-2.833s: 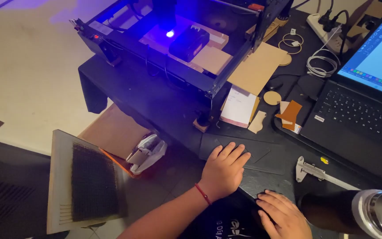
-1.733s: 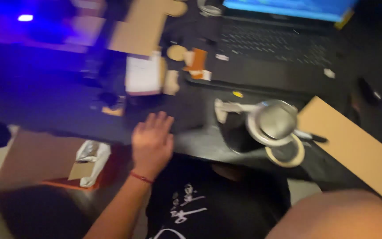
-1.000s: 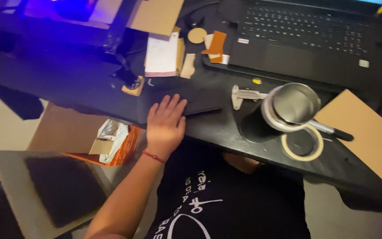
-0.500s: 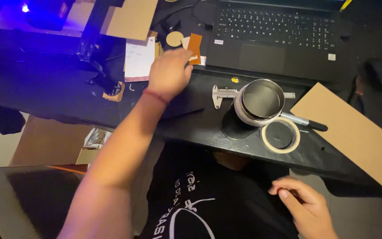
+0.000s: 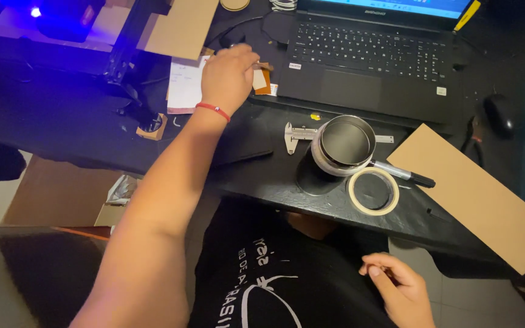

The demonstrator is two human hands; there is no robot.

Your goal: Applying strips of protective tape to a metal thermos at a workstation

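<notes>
Left hand [image 5: 229, 76] stretched to the upper middle of the frame, fingers closed over small flat pieces [image 5: 261, 79], one orange and one pale, lying just left of the laptop [image 5: 372, 54]; actual grip hidden under the knuckles, so cannot tell if grasped or only touched. Right hand [image 5: 399, 288] low at the bottom right, resting over the lap, fingers loosely curled, holding nothing. Near the middle, a steel cup [image 5: 343, 144] on the black desk [image 5: 256, 176], caliper [image 5: 296, 130] just left of it, tape ring [image 5: 373, 191] just below right; brown cardboard strip [image 5: 475, 194] at the right.

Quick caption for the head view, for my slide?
Left hand reaches small orange and white pieces beside the laptop; right hand rests in the lap.
</notes>
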